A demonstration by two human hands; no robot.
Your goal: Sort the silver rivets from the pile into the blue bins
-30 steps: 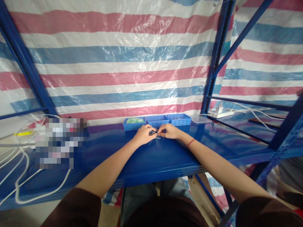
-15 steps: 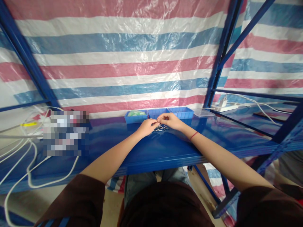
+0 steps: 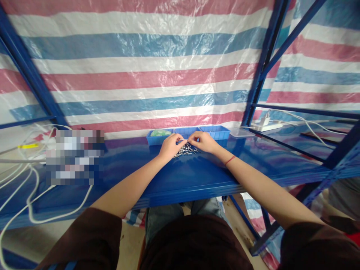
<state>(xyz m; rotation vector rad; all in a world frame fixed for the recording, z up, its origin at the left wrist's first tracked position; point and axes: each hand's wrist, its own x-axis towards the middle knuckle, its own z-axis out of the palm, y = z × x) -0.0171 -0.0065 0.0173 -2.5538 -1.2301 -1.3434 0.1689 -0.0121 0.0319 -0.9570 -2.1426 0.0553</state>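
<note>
- While both hands are hanging close together over the blue shelf (image 3: pixel 168 180), nearer its back edge than its front edge, the head camera is looking down at them.
- Thumb and finger of the left hand (image 3: pixel 170 146) are pinching a thin stick (image 3: pixel 183 140).
- Finger and thumb of the right hand (image 3: pixel 204 141) are pressing together by the stick's right end; I cannot tell if they are gripping it too.
- The stick is lying between the hands, its long side pointing from left to right.
- A pile of little metal pins (image 3: pixel 185 150) is sitting just under the fingertips, toward the shelf's front edge, with the left hand nearer. Its pins are pointing many ways.
- Three blue bins are standing in a row along the back edge: left bin (image 3: pixel 153 141), middle bin (image 3: pixel 187 131), right bin (image 3: pixel 222 134).
- The hands are hiding part of the middle bin, and the left hand is covering some pins.
</note>
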